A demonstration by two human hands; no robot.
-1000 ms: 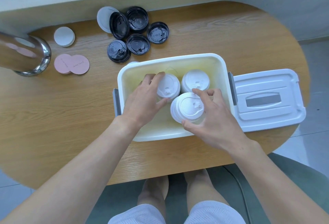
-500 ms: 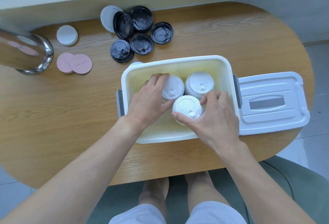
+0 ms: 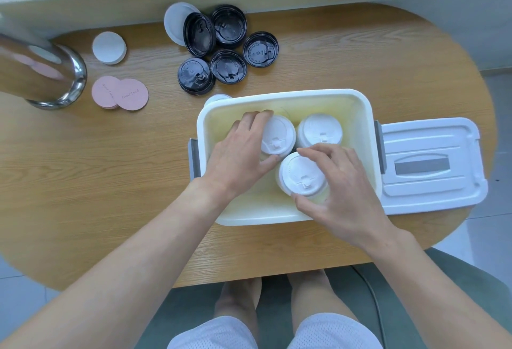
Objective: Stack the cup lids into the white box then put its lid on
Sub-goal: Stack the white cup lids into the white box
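The white box [image 3: 368,115] stands open on the wooden table and holds three stacks of white cup lids. My left hand [image 3: 241,154] grips the far-left stack [image 3: 278,135] between fingers and thumb. My right hand [image 3: 343,190] grips the near stack [image 3: 300,174], fingers curled over its far rim and thumb at its near edge. A third white stack [image 3: 320,129] stands free at the far right of the box. The box's white lid [image 3: 432,165] lies flat on the table just right of the box. Several black cup lids [image 3: 221,52] lie beyond the box.
A shiny metal cylinder [image 3: 44,71] lies at the far left. Two pink discs [image 3: 119,93] and a white disc [image 3: 109,47] sit near it. A small white lid [image 3: 219,97] peeks out behind the box's far-left corner. The table's near edge runs just below the box.
The near stack, tilted a second ago, now stands upright under my right hand, which has shifted round it. My left hand has stayed on the far-left stack. The view has drifted slightly.
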